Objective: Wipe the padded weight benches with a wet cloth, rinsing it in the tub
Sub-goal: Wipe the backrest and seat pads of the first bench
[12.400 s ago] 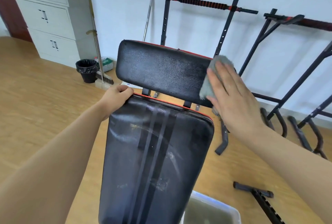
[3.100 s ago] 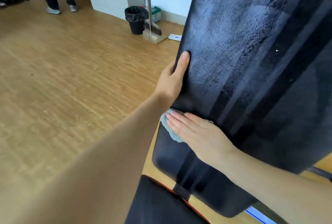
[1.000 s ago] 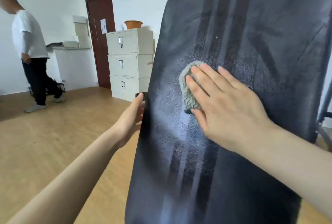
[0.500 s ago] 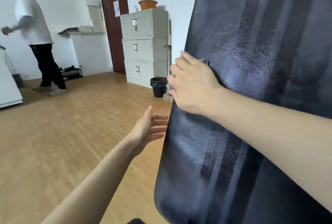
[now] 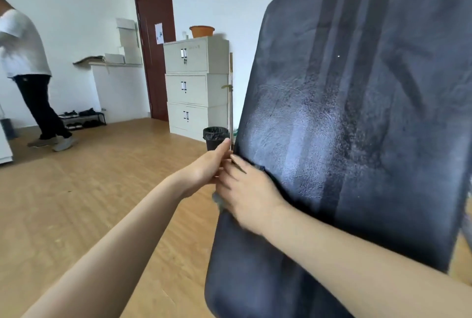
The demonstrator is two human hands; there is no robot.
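Pressed the cloth (image 5: 217, 201) under the flat right hand (image 5: 246, 190) at the side edge of the bench pad (image 5: 357, 139), steadied by the straight-fingered left hand (image 5: 207, 168). Seemingly midway, judging by wet streaks (image 5: 293, 133); rinsing yet to do.

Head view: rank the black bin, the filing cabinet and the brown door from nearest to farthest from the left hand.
1. Black bin, on the floor just beyond the left hand.
2. Filing cabinet, directly behind the bin.
3. Brown door, farther back, left of the cabinet.
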